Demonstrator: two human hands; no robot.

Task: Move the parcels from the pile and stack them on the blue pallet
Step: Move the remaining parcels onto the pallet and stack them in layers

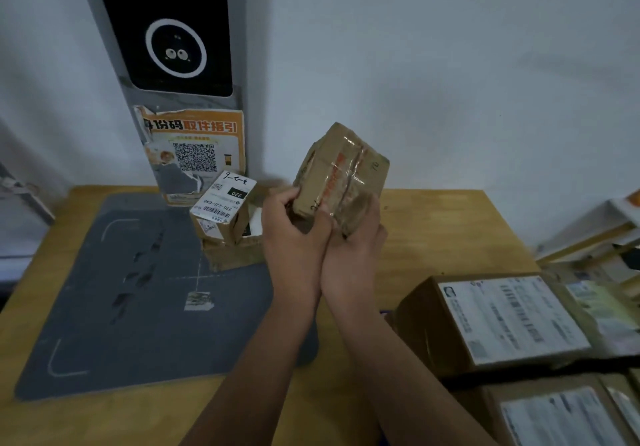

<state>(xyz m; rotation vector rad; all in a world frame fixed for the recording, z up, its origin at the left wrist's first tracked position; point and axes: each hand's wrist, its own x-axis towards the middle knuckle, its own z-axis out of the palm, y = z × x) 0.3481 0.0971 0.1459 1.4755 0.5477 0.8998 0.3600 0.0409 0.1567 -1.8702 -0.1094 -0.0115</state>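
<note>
A small brown cardboard parcel (341, 175), crumpled and bound in clear tape with orange print, is held tilted above the wooden table (433, 223). On the grey mat (138, 289) another box (221, 210) carries a label reading "220-220-C40" and "220". Left hand (294, 237) and right hand (353, 248) both grasp the parcel's lower end, wrists close together.

Taped parcel (341, 177): brown, crumpled, bound in clear tape, tilted, gripped from below by left hand (294, 237) and right hand (356, 251).
Small labelled box (223, 208): at its 9 o'clock, tilted, resting on a lower carton (232, 251).
Large labelled boxes (502, 321): at 4 o'clock, stacked.
</note>
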